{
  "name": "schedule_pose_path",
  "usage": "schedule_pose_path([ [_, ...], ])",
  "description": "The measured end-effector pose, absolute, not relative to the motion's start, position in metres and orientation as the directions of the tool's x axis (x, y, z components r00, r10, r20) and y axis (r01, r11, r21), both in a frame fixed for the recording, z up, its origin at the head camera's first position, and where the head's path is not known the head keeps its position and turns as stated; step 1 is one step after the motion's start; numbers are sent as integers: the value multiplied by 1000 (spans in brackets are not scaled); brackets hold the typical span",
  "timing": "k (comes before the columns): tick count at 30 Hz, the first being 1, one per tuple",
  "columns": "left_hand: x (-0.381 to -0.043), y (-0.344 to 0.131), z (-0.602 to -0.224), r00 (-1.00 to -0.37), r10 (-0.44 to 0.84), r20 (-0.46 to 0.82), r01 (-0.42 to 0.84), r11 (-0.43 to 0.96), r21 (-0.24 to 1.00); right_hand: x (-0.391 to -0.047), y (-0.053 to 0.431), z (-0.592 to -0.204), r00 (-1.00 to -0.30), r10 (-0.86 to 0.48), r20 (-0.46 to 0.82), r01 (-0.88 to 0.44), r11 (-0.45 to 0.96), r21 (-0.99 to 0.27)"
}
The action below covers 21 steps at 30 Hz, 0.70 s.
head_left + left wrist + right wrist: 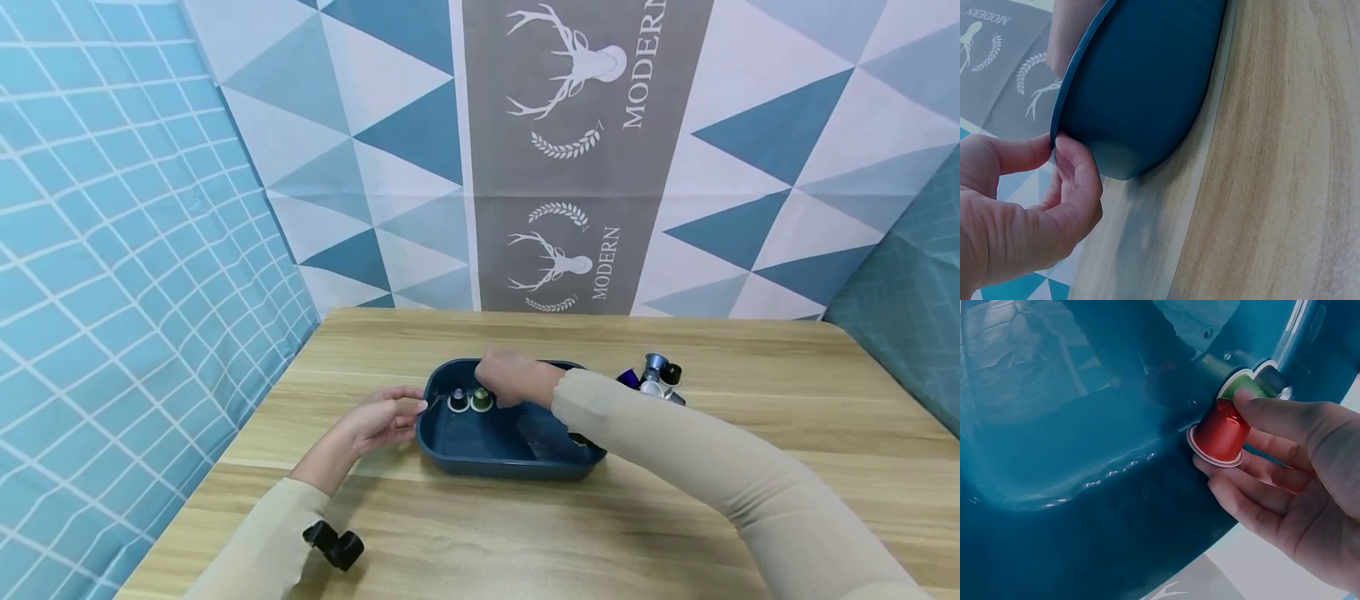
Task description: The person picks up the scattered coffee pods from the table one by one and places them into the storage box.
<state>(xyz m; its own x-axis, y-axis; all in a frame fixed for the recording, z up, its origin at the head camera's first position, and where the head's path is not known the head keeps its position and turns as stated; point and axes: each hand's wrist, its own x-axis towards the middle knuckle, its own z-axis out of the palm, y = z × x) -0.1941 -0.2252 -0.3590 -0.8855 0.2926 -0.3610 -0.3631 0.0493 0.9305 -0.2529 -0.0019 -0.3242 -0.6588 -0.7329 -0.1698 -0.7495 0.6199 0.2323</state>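
A dark blue plastic tub (510, 468) stands on the wooden table. My left hand (386, 417) pinches its left rim between thumb and fingers; in the left wrist view the thumb lies over the rim and the index finger against the outer wall. My right hand (506, 377) reaches into the back of the tub and holds a red coffee capsule (1221, 434) between thumb and fingers, its wide rim facing down. Right beside it are a green capsule (482, 398) and a black capsule (458, 400), side by side at the tub's left end.
To the right of the tub, partly behind my right sleeve (660, 433), is a cluster of several capsules, among them a silver-blue capsule (656, 363), another black capsule (672, 373) and a dark purple capsule (628, 379). A patterned cloth (405, 167) hangs behind the table (480, 533).
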Motion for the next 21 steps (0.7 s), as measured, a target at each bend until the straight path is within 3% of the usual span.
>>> schedule_pose_path([
  [11,-197,-224,-357,-888,261,-378,-373,72,925,-254,-4,-326,-673,-719,-176,-737,632,238],
  [21,-196,-224,-360,-886,259,-385,-378,78,922,-253,3,-318,-667,-719,-195,-745,651,150],
])
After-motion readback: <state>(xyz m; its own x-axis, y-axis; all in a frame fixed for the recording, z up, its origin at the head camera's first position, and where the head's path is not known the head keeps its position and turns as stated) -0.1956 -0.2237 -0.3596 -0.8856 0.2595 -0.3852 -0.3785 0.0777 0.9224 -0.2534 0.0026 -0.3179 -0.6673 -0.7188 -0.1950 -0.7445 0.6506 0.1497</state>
